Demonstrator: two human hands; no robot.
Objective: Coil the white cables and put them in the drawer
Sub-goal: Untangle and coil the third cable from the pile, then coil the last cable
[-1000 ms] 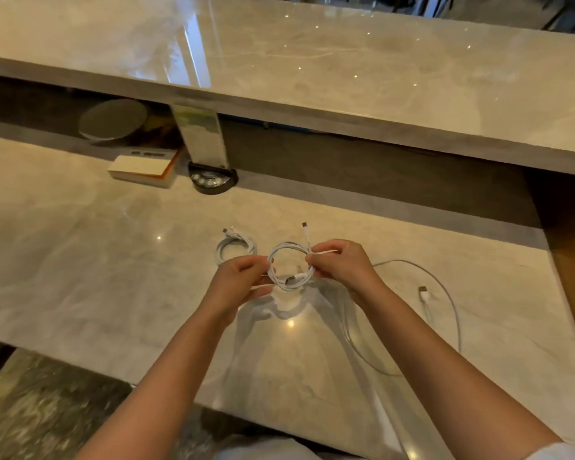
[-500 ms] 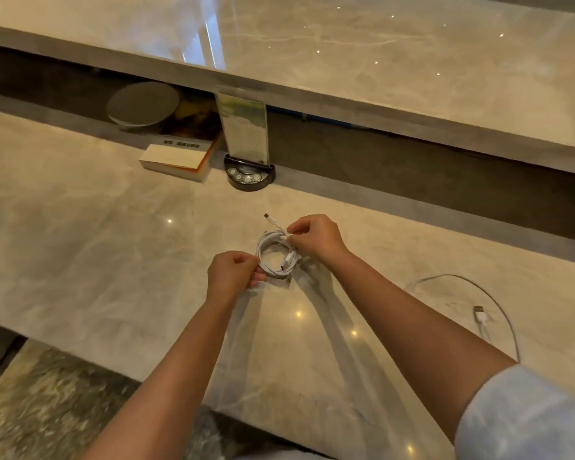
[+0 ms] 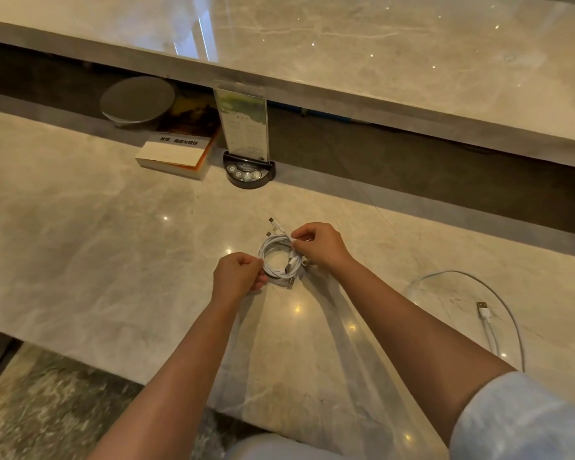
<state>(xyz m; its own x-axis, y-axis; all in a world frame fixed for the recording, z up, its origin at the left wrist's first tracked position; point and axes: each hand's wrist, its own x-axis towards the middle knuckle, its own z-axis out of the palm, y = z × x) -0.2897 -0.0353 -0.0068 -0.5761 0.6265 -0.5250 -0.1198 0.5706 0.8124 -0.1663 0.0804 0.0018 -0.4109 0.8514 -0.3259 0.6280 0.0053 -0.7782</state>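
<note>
A: Which step? Where's the coil?

B: Finishing a coil (image 3: 281, 260), just this side of the stand (image 3: 248, 169); left hand (image 3: 238, 276) pinches its near edge, right hand (image 3: 319, 245) grips the far.

A: Next?

B: Probably tuck the ends; one loose cable (image 3: 493, 327) lies right of the coil, uncoiled; no drawer in view.

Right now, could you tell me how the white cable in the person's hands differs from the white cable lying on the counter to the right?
The held cable is wound into a small tight coil; the loose cable sprawls in one wide open loop. The left hand and right hand pinch the held cable; nothing touches the loose cable. Both are white with plugs showing.
</note>
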